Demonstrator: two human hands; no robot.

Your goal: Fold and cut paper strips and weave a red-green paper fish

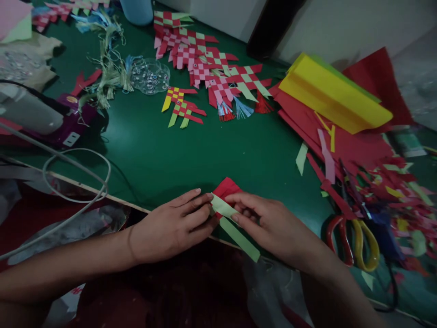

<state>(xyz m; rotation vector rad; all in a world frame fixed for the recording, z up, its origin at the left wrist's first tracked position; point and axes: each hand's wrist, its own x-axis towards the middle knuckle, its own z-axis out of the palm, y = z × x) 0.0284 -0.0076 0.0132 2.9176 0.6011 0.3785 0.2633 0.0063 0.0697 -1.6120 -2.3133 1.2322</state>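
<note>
A small piece of red paper (228, 187) lies near the table's front edge, between my two hands. One pale green paper strip (223, 207) crosses it, and a second green strip (241, 239) hangs out below toward the edge. My left hand (180, 221) grips the left side of the red paper, its fingertips at the strip's end and its thumb hidden. My right hand (262, 218) pinches the right end of the crossing strip between thumb and curled fingers.
Woven paper fish (186, 57) lie in a cluster at the back. Scissors (353, 241) and cut scraps (406, 214) are at right, below folded yellow paper (334, 93). Googly eyes (150, 75) sit in a clear dish. A purple device (73, 120) and white cable (109, 168) occupy the left.
</note>
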